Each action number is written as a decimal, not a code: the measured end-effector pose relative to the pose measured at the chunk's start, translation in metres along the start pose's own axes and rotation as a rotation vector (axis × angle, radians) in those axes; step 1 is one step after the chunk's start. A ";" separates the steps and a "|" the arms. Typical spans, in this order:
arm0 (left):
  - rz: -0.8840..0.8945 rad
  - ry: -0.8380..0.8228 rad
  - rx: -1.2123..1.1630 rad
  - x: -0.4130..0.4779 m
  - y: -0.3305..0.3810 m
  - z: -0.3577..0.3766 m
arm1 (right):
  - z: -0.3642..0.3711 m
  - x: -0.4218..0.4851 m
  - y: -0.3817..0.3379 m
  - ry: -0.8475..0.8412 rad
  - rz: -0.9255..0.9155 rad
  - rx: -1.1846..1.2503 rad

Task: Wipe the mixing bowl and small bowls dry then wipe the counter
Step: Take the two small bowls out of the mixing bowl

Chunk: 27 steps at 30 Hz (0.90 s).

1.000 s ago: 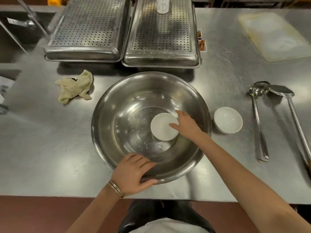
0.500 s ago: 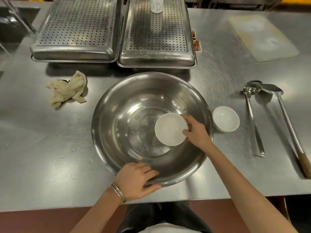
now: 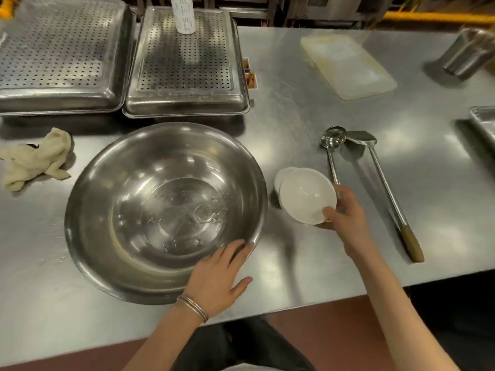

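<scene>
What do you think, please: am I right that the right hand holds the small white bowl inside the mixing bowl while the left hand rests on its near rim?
Not quite. The head view shows the right hand holding the small white bowl outside the mixing bowl, over a second small bowl. The left hand does rest on the near rim.
</scene>
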<state>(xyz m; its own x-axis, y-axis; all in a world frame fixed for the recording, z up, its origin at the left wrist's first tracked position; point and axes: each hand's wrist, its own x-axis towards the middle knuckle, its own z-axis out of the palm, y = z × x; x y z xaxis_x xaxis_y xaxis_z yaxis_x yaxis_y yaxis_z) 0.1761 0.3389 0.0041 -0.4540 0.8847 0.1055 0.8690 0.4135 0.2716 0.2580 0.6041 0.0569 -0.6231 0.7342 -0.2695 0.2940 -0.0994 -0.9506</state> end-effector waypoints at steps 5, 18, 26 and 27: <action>-0.095 -0.045 0.024 0.010 0.007 0.010 | -0.013 0.036 0.031 0.027 0.027 -0.066; -0.150 -0.033 0.013 0.017 0.009 0.013 | -0.011 0.023 0.097 -0.134 0.142 -0.182; -0.133 0.023 0.053 0.018 0.008 0.016 | -0.013 0.035 0.105 -0.164 0.092 -0.289; -0.128 0.033 0.055 0.019 0.009 0.015 | -0.013 0.035 0.102 -0.177 0.060 -0.377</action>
<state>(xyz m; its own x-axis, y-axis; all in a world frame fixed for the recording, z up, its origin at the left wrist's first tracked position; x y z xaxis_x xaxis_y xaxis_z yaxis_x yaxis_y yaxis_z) 0.1780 0.3624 -0.0063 -0.5673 0.8167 0.1055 0.8127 0.5346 0.2318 0.2761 0.6284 -0.0478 -0.7019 0.6046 -0.3765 0.5581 0.1385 -0.8181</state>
